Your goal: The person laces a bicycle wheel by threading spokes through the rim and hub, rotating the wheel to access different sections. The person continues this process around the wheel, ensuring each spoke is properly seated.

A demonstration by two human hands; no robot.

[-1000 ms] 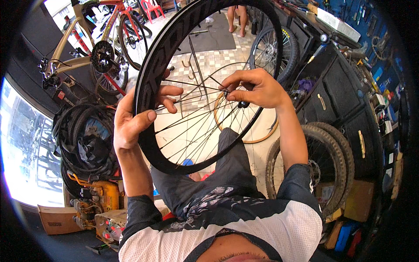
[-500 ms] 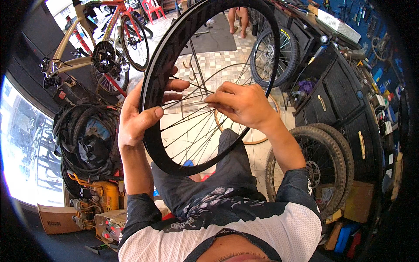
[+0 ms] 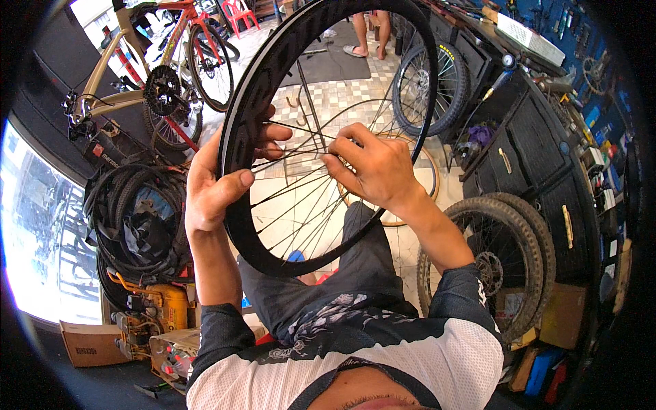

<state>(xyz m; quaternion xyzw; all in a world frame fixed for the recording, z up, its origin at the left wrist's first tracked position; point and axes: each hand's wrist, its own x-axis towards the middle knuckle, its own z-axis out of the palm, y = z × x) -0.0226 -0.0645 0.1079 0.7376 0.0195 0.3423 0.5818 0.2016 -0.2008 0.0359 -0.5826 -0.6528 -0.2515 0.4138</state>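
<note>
Head cam: L hand (image 3: pixel 208 196) gripping blk rim (image 3: pixel 240 229); R hand (image 3: pixel 379 172) curled at spokes (image 3: pixel 316 217), hold unclear.

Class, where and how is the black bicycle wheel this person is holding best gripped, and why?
Probably the left side of its rim, coming from the person's left: thumb in front, fingers wrapped behind, as the left hand does. The rim is a deep band, held up on a tilt; the spokes are far thinner.

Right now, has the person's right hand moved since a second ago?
Yes. The right hand has shifted left and down in the picture, farther from the black cabinet, which stands where it was.
</note>
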